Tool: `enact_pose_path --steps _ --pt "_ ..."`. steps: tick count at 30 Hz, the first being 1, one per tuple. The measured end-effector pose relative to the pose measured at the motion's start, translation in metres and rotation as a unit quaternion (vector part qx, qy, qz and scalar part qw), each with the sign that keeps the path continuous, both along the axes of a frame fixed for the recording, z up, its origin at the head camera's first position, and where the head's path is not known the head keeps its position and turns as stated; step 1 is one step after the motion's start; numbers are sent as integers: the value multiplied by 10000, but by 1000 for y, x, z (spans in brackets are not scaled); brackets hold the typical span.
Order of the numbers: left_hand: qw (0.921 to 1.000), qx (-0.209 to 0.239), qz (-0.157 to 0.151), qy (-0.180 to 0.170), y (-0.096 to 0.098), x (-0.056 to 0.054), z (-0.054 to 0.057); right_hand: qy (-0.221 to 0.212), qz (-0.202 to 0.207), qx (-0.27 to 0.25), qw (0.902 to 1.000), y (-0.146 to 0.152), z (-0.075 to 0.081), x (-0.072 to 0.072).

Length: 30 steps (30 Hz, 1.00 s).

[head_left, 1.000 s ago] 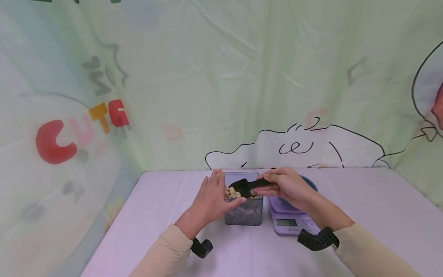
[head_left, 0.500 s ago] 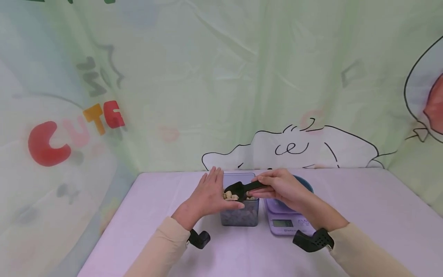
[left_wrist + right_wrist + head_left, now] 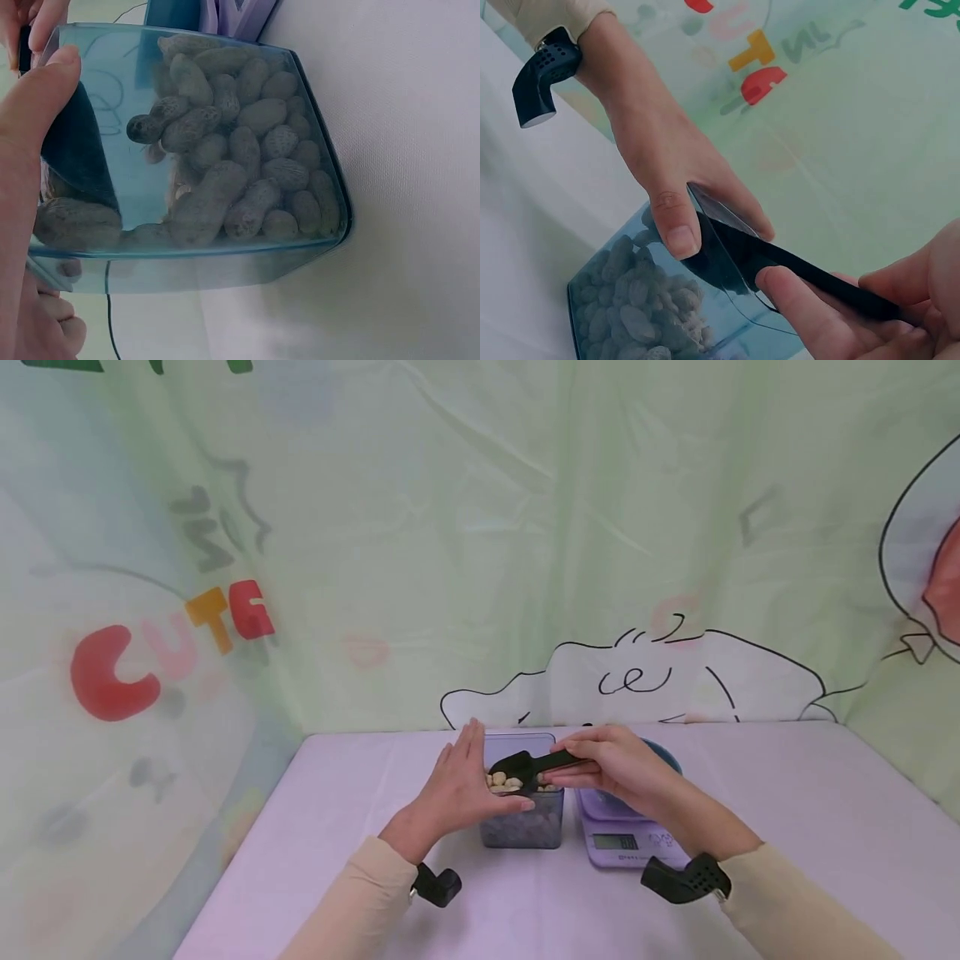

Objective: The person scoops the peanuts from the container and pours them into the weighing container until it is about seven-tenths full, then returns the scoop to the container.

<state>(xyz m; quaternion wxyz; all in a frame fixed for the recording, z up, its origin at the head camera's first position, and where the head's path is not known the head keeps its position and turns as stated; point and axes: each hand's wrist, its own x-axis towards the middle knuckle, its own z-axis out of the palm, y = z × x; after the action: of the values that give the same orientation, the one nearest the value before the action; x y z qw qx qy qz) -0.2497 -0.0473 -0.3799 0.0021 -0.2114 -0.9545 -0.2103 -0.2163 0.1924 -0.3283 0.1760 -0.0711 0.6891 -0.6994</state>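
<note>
A clear plastic box (image 3: 521, 837) holds several unshelled peanuts (image 3: 214, 202), heaped to the rim on its left side in the head view. My left hand (image 3: 457, 789) holds the box at its near left corner, thumb across the near wall and fingers along the left side. With my right hand (image 3: 626, 768) I pinch the handle of a black scoop (image 3: 517, 767) between thumb and fingers. The scoop's blade is tilted down inside the box, among the peanuts at its left. Its tip is hidden; the right wrist view shows the blade (image 3: 735, 259) through the wall.
Right of the box stands a purple kitchen scale (image 3: 637, 857) with a digital display too blurred to read. A blue bowl (image 3: 664, 754) sits on it, mostly behind my right hand. A printed cloth (image 3: 375, 568) hangs behind the pale table (image 3: 360, 777).
The scoop's blade has tipped slightly lower into the peanuts with my right hand. My left hand stays at the box's corner. The head view has shifted a little.
</note>
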Motion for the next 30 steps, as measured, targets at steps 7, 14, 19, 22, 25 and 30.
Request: enact_pose_path --steps 7,14,19,22,25,30 --pt "9988 -427 200 100 3 1 0 -58 15 -136 9999 8 -3 -1" --pt "9986 -477 190 138 2 0 0 -106 -40 -443 9990 15 -7 -2" --pt "9985 -494 161 158 1 0 0 -167 5 -871 9961 22 -11 -5" --pt "9987 -469 167 133 1 0 1 -232 56 -1049 9942 26 -12 -5" --pt "9988 -437 179 105 1 0 1 -319 49 -1165 9927 31 -10 -4" --pt "9991 -388 162 81 1 1 2 -449 -12 -1237 9913 43 -5 -1"
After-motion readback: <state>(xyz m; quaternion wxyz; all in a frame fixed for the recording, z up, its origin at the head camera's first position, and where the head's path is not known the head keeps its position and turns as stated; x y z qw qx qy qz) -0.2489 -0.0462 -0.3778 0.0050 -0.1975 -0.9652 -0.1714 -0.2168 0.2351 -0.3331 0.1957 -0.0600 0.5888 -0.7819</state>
